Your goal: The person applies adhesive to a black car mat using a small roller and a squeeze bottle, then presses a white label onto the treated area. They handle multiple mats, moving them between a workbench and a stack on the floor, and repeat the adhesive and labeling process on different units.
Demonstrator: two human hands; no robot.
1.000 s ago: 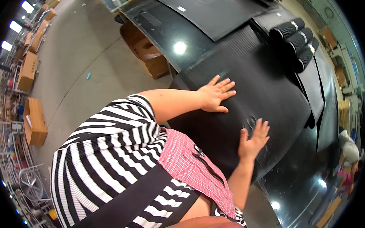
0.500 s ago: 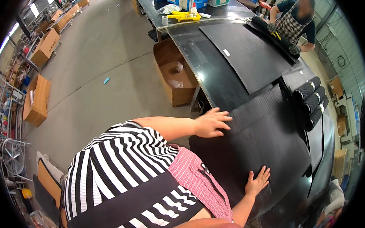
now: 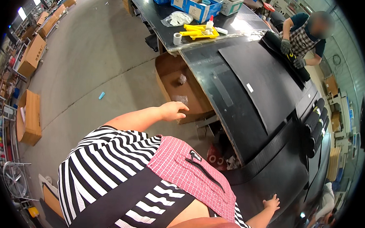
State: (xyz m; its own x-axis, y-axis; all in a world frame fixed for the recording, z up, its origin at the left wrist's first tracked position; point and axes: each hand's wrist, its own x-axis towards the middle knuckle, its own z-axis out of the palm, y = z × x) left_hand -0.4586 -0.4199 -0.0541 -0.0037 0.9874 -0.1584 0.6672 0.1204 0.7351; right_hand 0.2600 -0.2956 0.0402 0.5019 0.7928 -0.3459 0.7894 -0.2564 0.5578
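My left hand (image 3: 174, 111) is in the air off the table's left edge, nearest to an open cardboard box (image 3: 162, 72). Its fingers are loosely bent, with nothing in them. My right hand (image 3: 271, 202) has its fingers spread at the near part of a large black sheet (image 3: 265, 178); whether it presses on the sheet I cannot tell. The sheet lies on the dark table (image 3: 210, 90), its far edge bent up in a curved band. Several black rolls (image 3: 314, 128) with light bands are stacked beyond it on the right.
Another flat black sheet (image 3: 257, 72) with a white label lies farther away. Across the table a person in gloves (image 3: 289, 49) holds a black roll and a yellow-black tool. A yellow tray (image 3: 198, 32), a white tape roll (image 3: 177, 38) and blue boxes (image 3: 195, 6) stand at the back.
My left hand has come off the sheet, leftward past the table edge. My right hand has shifted slightly right and nearer. The sheet's far edge now bends up, and the view has turned.
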